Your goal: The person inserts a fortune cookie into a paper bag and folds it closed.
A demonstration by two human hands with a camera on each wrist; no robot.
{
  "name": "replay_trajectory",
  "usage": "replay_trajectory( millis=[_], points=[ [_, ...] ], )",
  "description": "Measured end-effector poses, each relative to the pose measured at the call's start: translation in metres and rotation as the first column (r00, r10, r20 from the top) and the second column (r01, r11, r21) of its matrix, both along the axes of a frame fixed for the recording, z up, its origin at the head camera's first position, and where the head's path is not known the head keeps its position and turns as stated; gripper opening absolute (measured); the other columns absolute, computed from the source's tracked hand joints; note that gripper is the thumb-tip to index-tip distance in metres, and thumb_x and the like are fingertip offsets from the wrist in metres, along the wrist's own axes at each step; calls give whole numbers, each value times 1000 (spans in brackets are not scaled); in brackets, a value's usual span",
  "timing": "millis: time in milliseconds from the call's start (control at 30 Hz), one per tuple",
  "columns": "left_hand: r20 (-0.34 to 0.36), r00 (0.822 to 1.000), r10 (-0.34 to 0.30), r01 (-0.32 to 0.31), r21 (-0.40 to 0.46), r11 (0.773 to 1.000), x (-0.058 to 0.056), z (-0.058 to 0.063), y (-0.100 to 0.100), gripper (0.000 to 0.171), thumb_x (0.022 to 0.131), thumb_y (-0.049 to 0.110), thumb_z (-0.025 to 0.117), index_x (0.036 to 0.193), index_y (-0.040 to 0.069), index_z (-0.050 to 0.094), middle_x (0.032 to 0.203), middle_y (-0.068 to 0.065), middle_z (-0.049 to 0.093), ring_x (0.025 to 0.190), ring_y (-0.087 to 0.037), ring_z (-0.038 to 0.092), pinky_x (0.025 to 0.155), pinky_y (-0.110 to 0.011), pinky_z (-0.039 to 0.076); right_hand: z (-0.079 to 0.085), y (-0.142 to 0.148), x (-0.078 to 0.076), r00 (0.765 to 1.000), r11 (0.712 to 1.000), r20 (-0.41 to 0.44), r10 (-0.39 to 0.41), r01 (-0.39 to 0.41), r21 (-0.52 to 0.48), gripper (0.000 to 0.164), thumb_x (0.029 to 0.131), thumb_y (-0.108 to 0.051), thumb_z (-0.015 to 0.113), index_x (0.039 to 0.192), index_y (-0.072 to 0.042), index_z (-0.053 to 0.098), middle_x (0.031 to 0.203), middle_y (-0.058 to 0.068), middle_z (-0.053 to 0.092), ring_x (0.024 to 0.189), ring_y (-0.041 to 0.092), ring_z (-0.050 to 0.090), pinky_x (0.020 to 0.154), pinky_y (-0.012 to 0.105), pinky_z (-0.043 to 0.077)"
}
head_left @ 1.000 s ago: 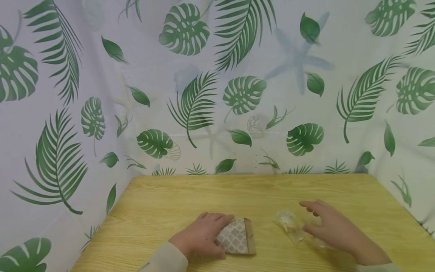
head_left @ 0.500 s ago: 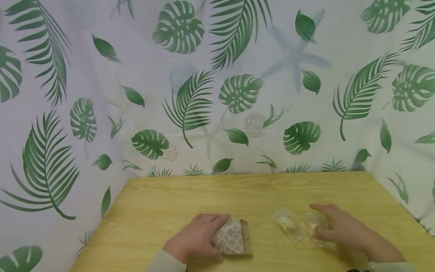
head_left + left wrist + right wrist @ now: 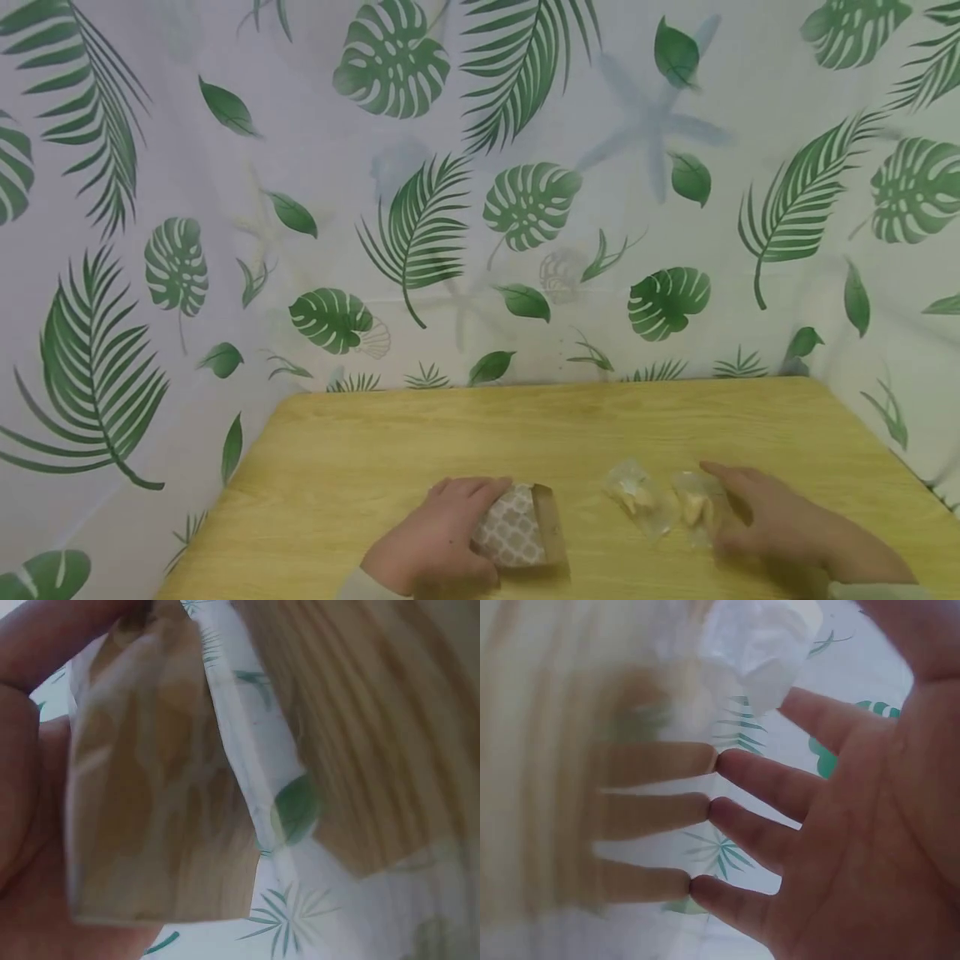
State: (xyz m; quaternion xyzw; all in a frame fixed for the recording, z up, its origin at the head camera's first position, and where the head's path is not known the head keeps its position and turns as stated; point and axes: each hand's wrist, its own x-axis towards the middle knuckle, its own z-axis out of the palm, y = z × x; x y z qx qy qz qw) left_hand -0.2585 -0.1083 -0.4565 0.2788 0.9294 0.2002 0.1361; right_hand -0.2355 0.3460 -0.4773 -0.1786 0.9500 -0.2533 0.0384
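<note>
My left hand (image 3: 442,533) grips a small folded brown paper bag (image 3: 512,529) with a white lattice pattern, low in the middle of the head view. In the left wrist view the paper bag (image 3: 165,795) stands against the palm, between thumb and fingers. My right hand (image 3: 787,525) lies just right of a clear plastic packet (image 3: 696,504) with pale yellowish contents. Its fingers are stretched, with fingertips touching the table in the right wrist view, beside a clear wrapper (image 3: 761,649). A second clear packet (image 3: 641,500) lies left of the first. What the packets contain is too blurred to tell.
Both hands are over a wood-grain table (image 3: 420,433) with a glossy surface. White cloth (image 3: 487,333) printed with green leaves hangs behind it and along both sides.
My right hand has moved right and towards me, uncovering the right packet. My left hand keeps its hold on the paper bag, which has tilted slightly. The head view has shifted a little.
</note>
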Motion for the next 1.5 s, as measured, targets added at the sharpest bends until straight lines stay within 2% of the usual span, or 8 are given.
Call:
replay_trajectory(
  millis=[167,267,367,500,833,1167,1333,1500],
  points=[
    [-20,999,26,-26,9,1000,-1,-1,-7,106,64,37,89,155,41,34,152,13,40,138,-22,38,110,-51,38,-4,-4,-3,1000,1000,11,19,-19,20,102,72,-42,88,151,3,40,136,36,47,121,57,47,91,72,42],
    [-33,999,13,-12,32,999,-1,-3,-9,106,66,36,89,156,39,34,152,11,41,138,-21,38,110,-50,37,-5,-5,-3,999,999,40,1,-4,54,104,72,-43,88,153,1,38,136,36,46,121,57,46,90,71,43],
    [-17,1000,-10,11,50,999,2,-8,-9,105,67,34,88,157,36,35,152,12,41,138,-19,38,111,-49,37,-7,-5,-3,997,998,81,-9,4,69,105,72,-42,88,154,0,36,136,34,45,120,57,46,88,70,44],
    [14,1000,-15,14,33,999,3,-12,-11,104,67,33,87,156,36,35,151,14,41,138,-16,38,111,-48,37,-10,-5,-3,991,998,132,-18,9,69,106,73,-43,87,155,-3,35,138,32,43,120,56,45,86,68,46],
    [25,999,37,-38,39,999,-2,-9,-11,105,66,38,89,155,43,33,152,15,40,138,-17,39,111,-49,38,-10,-8,-5,995,989,72,-62,52,136,98,70,-49,88,149,-7,47,135,26,48,116,52,49,80,66,50],
    [-53,998,-17,18,27,999,-6,-5,-9,107,68,44,88,159,34,32,153,10,42,138,-19,40,113,-47,36,-7,-1,-12,999,985,-14,-43,45,165,79,74,-51,85,132,-3,62,127,20,56,112,45,55,88,63,49],
    [-67,998,-21,23,26,999,-7,-4,-11,107,69,46,88,159,33,32,153,9,42,139,-19,39,114,-46,35,-3,-3,-13,999,987,-10,-40,41,153,84,75,-48,85,138,0,57,129,23,56,113,47,55,89,63,49],
    [-46,999,15,-14,28,1000,-9,-2,-12,107,67,42,88,158,35,32,152,10,43,137,-18,41,112,-46,37,-1,-3,-9,998,993,28,-56,53,104,95,75,-49,84,147,0,47,140,25,52,125,49,50,95,67,43]
  ],
)
